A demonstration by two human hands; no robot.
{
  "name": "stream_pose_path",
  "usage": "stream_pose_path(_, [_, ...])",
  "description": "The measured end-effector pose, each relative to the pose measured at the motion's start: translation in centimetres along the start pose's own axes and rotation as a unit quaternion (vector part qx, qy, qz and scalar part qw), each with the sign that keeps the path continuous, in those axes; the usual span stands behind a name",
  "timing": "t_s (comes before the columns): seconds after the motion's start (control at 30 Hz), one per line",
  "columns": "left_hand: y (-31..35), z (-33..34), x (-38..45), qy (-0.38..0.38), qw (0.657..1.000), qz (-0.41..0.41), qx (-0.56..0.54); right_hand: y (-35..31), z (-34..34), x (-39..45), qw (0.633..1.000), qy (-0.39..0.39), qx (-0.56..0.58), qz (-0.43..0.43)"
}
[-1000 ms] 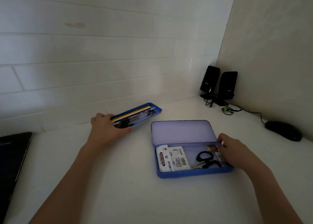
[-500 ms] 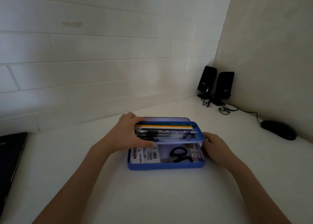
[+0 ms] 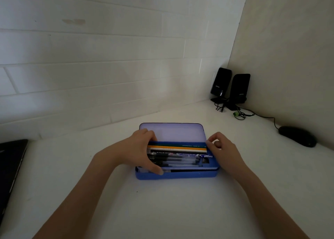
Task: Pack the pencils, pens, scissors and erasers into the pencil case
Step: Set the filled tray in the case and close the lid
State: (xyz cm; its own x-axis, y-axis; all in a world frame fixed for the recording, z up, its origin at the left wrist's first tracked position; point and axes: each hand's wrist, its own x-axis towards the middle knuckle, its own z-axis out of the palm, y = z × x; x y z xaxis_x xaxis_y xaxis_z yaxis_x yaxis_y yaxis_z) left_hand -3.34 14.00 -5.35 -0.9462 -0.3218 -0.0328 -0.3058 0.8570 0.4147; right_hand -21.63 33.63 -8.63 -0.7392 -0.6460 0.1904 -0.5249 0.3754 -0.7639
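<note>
Pencils (image 3: 178,147): four; pens (image 3: 178,159): four.

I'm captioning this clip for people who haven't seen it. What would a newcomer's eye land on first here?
First, the open blue pencil case at the centre of the white desk, its lid standing up behind. A tray of pencils and pens sits in it, with the left hand gripping the tray's left end and the right hand at its right end. After that, two black speakers in the far right corner and a black mouse by the right wall.
</note>
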Motion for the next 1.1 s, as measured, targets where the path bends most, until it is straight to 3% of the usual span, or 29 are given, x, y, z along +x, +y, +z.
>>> stream_pose_path(0.67, [-2.1,-2.6,-1.5,-0.139,0.989,-0.037,-0.02,0.5,0.4,0.6,0.999,-0.036,-0.036,0.012])
stream_pose_path(0.9, [-5.2,-3.7,-2.3,-0.046,0.963,-0.076,-0.255,0.4,0.3,0.6,0.999,-0.009,-0.015,0.027])
stream_pose_path(1.0, [-4.9,-2.7,-2.0,-0.109,0.95,-0.143,-0.255,0.5,0.4,0.6,0.999,-0.012,-0.036,0.034])
stream_pose_path(1.1, [-4.7,-2.2,-1.8,-0.133,0.945,-0.158,-0.254,0.6,0.4,0.7,0.998,-0.011,-0.057,0.037])
